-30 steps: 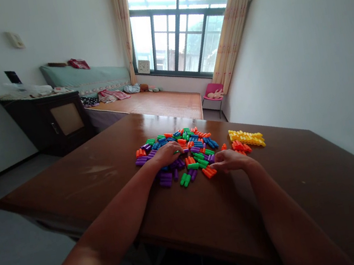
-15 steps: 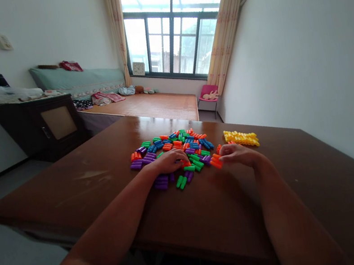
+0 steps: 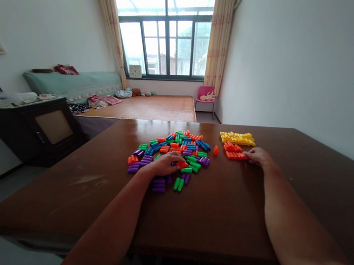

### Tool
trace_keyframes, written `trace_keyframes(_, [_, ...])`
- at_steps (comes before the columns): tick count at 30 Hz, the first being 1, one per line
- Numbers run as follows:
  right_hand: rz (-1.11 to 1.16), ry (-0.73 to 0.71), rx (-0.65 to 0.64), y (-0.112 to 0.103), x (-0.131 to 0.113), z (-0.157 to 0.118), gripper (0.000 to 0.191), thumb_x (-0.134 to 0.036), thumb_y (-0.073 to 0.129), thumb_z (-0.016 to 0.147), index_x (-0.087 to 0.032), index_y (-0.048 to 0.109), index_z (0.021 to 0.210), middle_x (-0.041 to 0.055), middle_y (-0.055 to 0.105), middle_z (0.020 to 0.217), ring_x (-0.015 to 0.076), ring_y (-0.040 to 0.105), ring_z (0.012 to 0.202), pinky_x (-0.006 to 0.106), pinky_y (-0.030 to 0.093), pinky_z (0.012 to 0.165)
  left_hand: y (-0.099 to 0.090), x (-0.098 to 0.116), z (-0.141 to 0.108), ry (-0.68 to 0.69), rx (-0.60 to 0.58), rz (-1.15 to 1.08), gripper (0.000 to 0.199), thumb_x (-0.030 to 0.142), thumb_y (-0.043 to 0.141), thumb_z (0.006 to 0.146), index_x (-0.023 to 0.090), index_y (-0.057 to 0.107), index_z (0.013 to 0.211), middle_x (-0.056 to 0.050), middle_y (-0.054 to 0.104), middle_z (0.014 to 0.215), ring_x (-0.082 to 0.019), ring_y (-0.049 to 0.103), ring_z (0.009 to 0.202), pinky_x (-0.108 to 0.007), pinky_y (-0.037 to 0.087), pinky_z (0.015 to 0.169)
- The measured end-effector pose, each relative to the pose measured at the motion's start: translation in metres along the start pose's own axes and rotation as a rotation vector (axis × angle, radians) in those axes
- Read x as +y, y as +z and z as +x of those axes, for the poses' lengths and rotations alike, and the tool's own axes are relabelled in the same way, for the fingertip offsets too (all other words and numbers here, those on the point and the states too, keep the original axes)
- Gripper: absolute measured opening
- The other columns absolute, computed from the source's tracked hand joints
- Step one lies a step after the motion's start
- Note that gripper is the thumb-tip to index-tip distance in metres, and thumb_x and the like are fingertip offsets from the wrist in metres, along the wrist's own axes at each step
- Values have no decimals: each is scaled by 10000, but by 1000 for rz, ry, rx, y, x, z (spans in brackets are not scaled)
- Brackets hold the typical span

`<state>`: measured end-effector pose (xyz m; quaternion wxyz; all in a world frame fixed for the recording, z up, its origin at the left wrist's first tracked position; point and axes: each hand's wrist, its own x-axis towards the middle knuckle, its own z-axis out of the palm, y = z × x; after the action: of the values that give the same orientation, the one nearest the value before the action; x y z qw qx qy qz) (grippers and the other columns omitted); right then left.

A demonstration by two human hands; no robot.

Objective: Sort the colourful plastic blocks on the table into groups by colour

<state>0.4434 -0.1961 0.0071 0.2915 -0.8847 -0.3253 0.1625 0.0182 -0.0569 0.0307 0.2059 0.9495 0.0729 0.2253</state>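
A pile of small ribbed plastic blocks in purple, green, blue and orange [image 3: 190,147] lies mid-table. My left hand [image 3: 167,163] is over its near side, fingers curled round an orange block [image 3: 182,165] that they partly hide. To the right, my right hand [image 3: 259,156] has its thumb and fingers closed on the right end of an orange ribbed block [image 3: 236,155] lying flat on the table. Another orange block [image 3: 232,147] lies just behind that one, in front of the yellow blocks [image 3: 238,137]. A single small orange piece [image 3: 216,150] stands apart between pile and rows.
The brown table [image 3: 206,218] has a glossy top. Nearest me, a green block [image 3: 178,184] and purple blocks [image 3: 158,185] lie off the pile's front edge. Beyond the table are a low bed [image 3: 154,104], a dark cabinet [image 3: 49,127] and a pink chair [image 3: 205,93].
My right hand has moved right with orange pieces, which now lie before the yellow blocks. One small orange piece stays behind. My left hand keeps its place at the pile. The view has shifted slightly.
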Motion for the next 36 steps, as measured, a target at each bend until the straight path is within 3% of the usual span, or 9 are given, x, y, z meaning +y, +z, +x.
trace_keyframes(5, [-183,-189,305,-7,-21,-17,306,-487,568,799,-202,622,703,83,665,687,212,605,643,306,418,603,-1,-1,0,-5,-40,-36,223,188,634,800,191,677,1019,-65,677,1066,-190,619,1020,-295,464,935])
trace_keyframes(9, [-18,-476,466,4,-73,-53,337,-498,482,864,-192,617,828,90,681,793,197,597,690,304,416,662,-1,-1,0,-75,-12,-81,175,193,660,776,183,682,950,-33,688,995,-167,633,908,-262,486,834])
trace_keyframes(14, [190,-780,175,43,-134,-111,375,-563,485,854,-209,606,823,56,664,740,181,589,661,292,435,637,-3,2,-1,-175,32,-136,248,150,704,695,173,688,941,-27,683,980,-171,628,884,-258,499,761])
trace_keyframes(21, [357,-1025,-312,94,-148,-147,320,-451,647,783,-231,630,1015,45,675,1007,195,635,866,306,513,690,-7,10,4,-184,198,-347,285,237,748,699,134,657,949,-56,688,950,-177,640,885,-301,514,798])
trace_keyframes(24, [400,-1002,-393,100,-150,-148,388,-427,705,734,-228,622,1056,39,675,999,190,640,863,319,531,720,-5,11,8,-206,259,-425,346,301,774,693,128,643,962,-65,686,951,-173,643,875,-318,521,813])
trace_keyframes(27, [459,-907,-346,89,-149,-131,411,-448,702,727,-211,623,1054,39,685,929,188,649,832,328,538,739,-5,10,9,-243,324,-463,366,341,742,731,134,635,1014,-79,686,1002,-174,651,883,-318,535,797])
trace_keyframes(31, [628,-639,84,46,-109,-76,472,-526,647,740,-186,602,1064,96,677,1042,204,651,875,324,533,757,-11,9,8,-296,389,-382,331,361,668,793,148,645,1046,-71,701,972,-186,665,900,-315,541,786])
trace_keyframes(33, [584,-438,351,26,-73,-43,509,-531,646,722,-168,587,1073,130,666,1077,213,646,864,329,527,747,-12,8,8,-302,402,-339,324,368,651,798,150,656,1038,-61,709,941,-188,672,893,-303,542,774])
trace_keyframes(36, [412,-199,555,12,-24,-7,477,-523,666,685,-154,604,981,138,680,1008,223,636,808,359,511,766,-8,6,8,-301,404,-297,318,382,628,801,148,673,1011,-63,716,958,-180,677,861,-283,541,754])
